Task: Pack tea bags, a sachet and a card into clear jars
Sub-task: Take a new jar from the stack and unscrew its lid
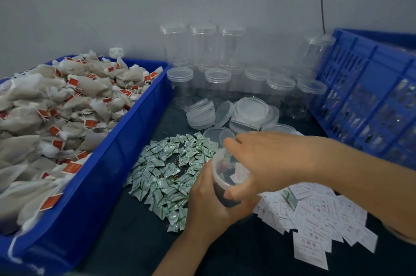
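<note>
Jar (pixel 221 176) is off the desk (pixel 135 242), held above the gap between the sachet pile (pixel 171 174) and the loose cards (pixel 315 215), toward the near edge. Left hand (pixel 209 199) wraps its lower body from the side. Right hand (pixel 270 163) caps the mouth, with forefinger over the top of the rim and thumb under it, so both hands grip the jar.

There are dark contents low in the jar, likely tea bags, and a white card (pixel 242 173) just under the right palm. Can't tell if a sachet is in.

Jar is tipped off vertical, base low toward the person, mouth up into the right hand.

My read: filling is about done and the lid comes next. Loose lids (pixel 247 113) lie straight beyond the jar toward the back edge, in front of the capped empty jars (pixel 216 77). Right hand is nearer and the reach runs roughly along the jar's axis. Left should hold and level the jar first.

Tea bag bin (pixel 126 147) is on the left edge, blue crate (pixel 364 86) on the right.
</note>
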The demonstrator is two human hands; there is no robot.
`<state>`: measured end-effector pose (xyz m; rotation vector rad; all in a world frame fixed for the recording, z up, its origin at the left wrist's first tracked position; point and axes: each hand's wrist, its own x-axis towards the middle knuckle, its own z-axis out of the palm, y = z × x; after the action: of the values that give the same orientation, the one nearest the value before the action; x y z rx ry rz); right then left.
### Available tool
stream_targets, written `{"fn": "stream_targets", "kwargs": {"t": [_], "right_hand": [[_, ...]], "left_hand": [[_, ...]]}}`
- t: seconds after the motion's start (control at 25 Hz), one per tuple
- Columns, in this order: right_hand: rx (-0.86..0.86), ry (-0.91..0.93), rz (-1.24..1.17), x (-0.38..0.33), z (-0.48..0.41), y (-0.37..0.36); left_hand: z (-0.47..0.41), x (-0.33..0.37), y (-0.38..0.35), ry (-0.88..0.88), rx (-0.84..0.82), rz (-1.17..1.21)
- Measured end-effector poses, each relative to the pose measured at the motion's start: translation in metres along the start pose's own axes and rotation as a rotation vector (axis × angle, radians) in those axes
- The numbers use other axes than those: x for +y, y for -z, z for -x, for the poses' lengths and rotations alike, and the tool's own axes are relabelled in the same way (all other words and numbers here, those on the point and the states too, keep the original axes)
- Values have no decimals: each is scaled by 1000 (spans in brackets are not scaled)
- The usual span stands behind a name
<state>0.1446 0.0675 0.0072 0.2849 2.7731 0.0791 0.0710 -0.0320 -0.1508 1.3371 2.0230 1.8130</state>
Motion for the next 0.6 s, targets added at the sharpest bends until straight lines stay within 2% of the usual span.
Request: {"fn": "stream_targets", "kwargs": {"t": [0.16, 0.24, 0.28, 0.36, 0.4, 0.44, 0.48, 0.52, 0.6], "right_hand": [[-227, 191, -125, 0, 0, 19], [-267, 271, -203, -2, 2, 24], [-249, 263, -272, -4, 4, 28], [-137, 101, -371, -5, 3, 29], [-58, -2, -277, -5, 2, 27], [10, -77, -84, -6, 0, 24], [11, -127, 86, -7, -2, 20], [-22, -140, 142, -6, -4, 17], [-142, 0, 3, -4, -3, 21]], "left_hand": [[1, -4, -1, 38, -52, -1], [-1, -4, -1, 68, -115, -14], [-2, -4, -1, 69, -141, -24], [-1, -4, -2, 81, -133, 39], [1, -4, -2, 99, -116, 68], [2, -5, -2, 111, -108, 80], [3, -5, -3, 114, -108, 85], [3, -6, -3, 111, -111, 90], [2, -6, -2, 99, -108, 83]]}}
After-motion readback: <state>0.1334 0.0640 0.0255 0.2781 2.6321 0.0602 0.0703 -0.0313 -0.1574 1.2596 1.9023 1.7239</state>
